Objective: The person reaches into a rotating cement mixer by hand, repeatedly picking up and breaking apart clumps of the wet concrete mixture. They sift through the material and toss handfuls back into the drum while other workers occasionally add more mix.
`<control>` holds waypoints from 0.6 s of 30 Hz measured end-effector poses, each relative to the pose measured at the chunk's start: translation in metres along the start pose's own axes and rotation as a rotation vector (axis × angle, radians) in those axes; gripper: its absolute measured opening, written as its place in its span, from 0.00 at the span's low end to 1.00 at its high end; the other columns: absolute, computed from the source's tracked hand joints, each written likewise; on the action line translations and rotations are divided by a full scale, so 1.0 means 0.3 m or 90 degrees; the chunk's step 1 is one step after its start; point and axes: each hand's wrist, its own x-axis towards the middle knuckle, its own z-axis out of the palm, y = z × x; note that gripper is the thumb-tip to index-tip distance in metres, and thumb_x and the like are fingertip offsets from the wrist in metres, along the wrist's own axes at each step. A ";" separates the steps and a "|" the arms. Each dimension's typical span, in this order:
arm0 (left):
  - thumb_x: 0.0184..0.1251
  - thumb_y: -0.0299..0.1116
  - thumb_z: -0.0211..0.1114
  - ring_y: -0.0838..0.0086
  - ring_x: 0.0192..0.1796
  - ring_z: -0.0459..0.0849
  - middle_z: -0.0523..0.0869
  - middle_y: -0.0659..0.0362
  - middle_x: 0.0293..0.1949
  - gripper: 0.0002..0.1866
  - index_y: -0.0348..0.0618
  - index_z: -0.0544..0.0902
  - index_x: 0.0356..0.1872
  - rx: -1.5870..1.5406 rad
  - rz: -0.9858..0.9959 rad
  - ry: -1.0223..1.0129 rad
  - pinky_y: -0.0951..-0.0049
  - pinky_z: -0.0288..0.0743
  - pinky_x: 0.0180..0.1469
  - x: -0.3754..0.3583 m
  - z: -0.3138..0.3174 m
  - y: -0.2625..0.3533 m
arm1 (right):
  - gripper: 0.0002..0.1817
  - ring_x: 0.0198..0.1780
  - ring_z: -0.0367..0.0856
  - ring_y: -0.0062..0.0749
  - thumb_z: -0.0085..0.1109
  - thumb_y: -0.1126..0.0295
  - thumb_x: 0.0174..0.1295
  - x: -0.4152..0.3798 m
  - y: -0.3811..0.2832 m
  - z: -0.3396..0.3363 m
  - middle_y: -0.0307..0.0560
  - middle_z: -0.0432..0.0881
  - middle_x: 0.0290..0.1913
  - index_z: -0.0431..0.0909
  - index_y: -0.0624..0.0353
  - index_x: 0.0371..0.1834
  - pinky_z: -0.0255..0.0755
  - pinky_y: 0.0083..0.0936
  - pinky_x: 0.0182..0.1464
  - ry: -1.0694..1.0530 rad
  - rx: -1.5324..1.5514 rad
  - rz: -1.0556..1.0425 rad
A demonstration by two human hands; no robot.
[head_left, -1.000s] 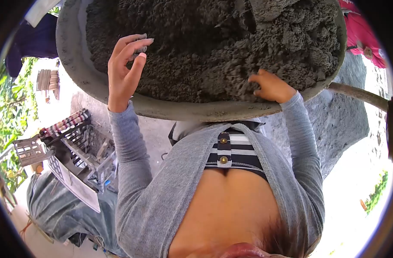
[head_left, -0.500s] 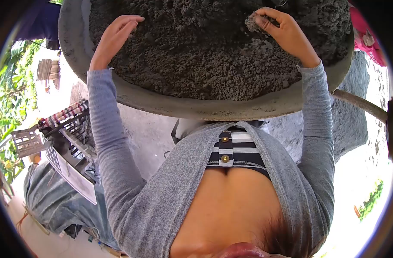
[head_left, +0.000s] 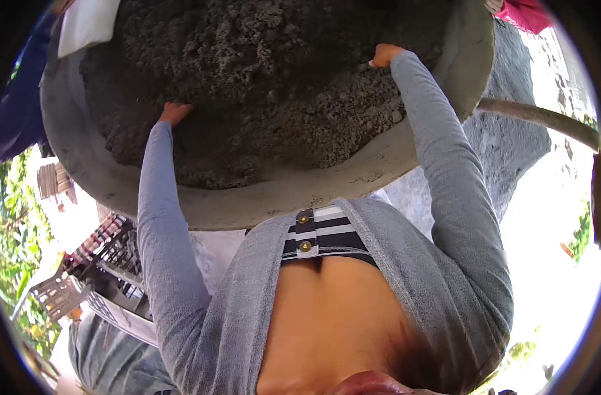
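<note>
A large round basin (head_left: 248, 207) with a pale, mud-coated rim holds dark, crumbly wet material (head_left: 248, 52). My left hand (head_left: 175, 112) reaches down into this material at the left, its fingers hidden in it or behind the hand. Further right and higher in the view, my right hand (head_left: 386, 55) is at the material's surface, bent downward, with its fingertips mostly out of sight. Whether either hand grips any of the material cannot be made out. The two hands are well apart.
Dark clothing (head_left: 17, 99) of a person is at the far left, near a white object (head_left: 90, 25) on the basin's edge. Pink cloth (head_left: 525, 16) shows at top right. A pole (head_left: 541, 118) extends right from the basin. Plastic crates (head_left: 116, 263) stand at lower left.
Both hands have gone down to the material; my right hand no longer shows the clump it pinched. The view has shifted, and the white object has appeared at upper left.
</note>
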 end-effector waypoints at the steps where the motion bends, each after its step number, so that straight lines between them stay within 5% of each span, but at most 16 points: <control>1: 0.59 0.52 0.59 0.51 0.61 0.75 0.80 0.46 0.57 0.27 0.44 0.83 0.53 0.190 0.064 -0.005 0.59 0.64 0.65 0.004 0.003 0.017 | 0.27 0.64 0.72 0.52 0.57 0.54 0.66 -0.008 0.001 0.012 0.56 0.74 0.63 0.75 0.61 0.61 0.67 0.45 0.64 -0.011 0.002 0.018; 3: 0.59 0.53 0.58 0.50 0.61 0.74 0.80 0.46 0.56 0.27 0.45 0.84 0.51 0.378 0.136 -0.008 0.59 0.63 0.66 0.011 0.024 0.050 | 0.25 0.63 0.73 0.51 0.60 0.55 0.64 -0.011 -0.004 0.018 0.56 0.76 0.61 0.78 0.61 0.57 0.70 0.44 0.61 -0.040 0.033 0.030; 6: 0.59 0.54 0.55 0.49 0.61 0.73 0.80 0.45 0.56 0.27 0.44 0.85 0.48 0.155 0.007 0.121 0.57 0.60 0.67 -0.013 0.042 0.070 | 0.24 0.63 0.74 0.46 0.59 0.55 0.65 0.095 -0.025 0.084 0.55 0.76 0.61 0.78 0.61 0.57 0.72 0.44 0.60 0.001 0.128 -0.095; 8: 0.60 0.54 0.55 0.47 0.64 0.70 0.79 0.42 0.56 0.27 0.43 0.85 0.49 0.105 -0.057 0.100 0.56 0.63 0.66 -0.013 0.038 0.111 | 0.32 0.64 0.73 0.48 0.63 0.56 0.63 0.085 -0.180 0.106 0.61 0.74 0.61 0.69 0.69 0.62 0.72 0.43 0.60 -0.112 0.604 -0.141; 10: 0.61 0.54 0.55 0.47 0.66 0.68 0.76 0.41 0.59 0.28 0.40 0.84 0.48 0.049 -0.065 0.021 0.53 0.64 0.65 0.001 0.036 0.142 | 0.45 0.71 0.61 0.48 0.64 0.58 0.63 0.006 -0.363 0.147 0.63 0.56 0.72 0.48 0.71 0.72 0.67 0.44 0.66 -0.112 0.886 -0.072; 12: 0.62 0.54 0.55 0.47 0.68 0.65 0.73 0.41 0.63 0.28 0.38 0.84 0.47 -0.009 -0.062 -0.058 0.51 0.65 0.65 -0.005 0.058 0.207 | 0.54 0.75 0.52 0.49 0.64 0.59 0.63 -0.023 -0.472 0.151 0.63 0.41 0.76 0.28 0.71 0.73 0.61 0.44 0.71 -0.170 0.953 -0.049; 14: 0.64 0.55 0.55 0.47 0.70 0.63 0.66 0.43 0.68 0.30 0.32 0.84 0.44 -0.244 -0.167 -0.125 0.47 0.66 0.64 -0.050 0.096 0.297 | 0.55 0.74 0.53 0.50 0.64 0.58 0.62 -0.072 -0.524 0.134 0.64 0.44 0.75 0.29 0.71 0.73 0.58 0.46 0.72 -0.091 1.047 0.058; 16: 0.66 0.55 0.54 0.50 0.71 0.62 0.63 0.44 0.71 0.30 0.31 0.83 0.41 -0.212 -0.085 -0.209 0.45 0.67 0.63 -0.102 0.092 0.393 | 0.54 0.72 0.59 0.49 0.72 0.60 0.53 -0.018 -0.520 0.216 0.64 0.54 0.73 0.43 0.70 0.74 0.61 0.36 0.69 0.087 0.952 0.049; 18: 0.68 0.54 0.52 0.54 0.63 0.71 0.76 0.48 0.58 0.26 0.38 0.84 0.44 -0.147 -0.029 -0.175 0.57 0.70 0.62 -0.176 0.080 0.542 | 0.43 0.67 0.68 0.49 0.70 0.65 0.52 -0.024 -0.498 0.176 0.63 0.66 0.67 0.58 0.69 0.69 0.66 0.35 0.66 0.102 0.872 0.026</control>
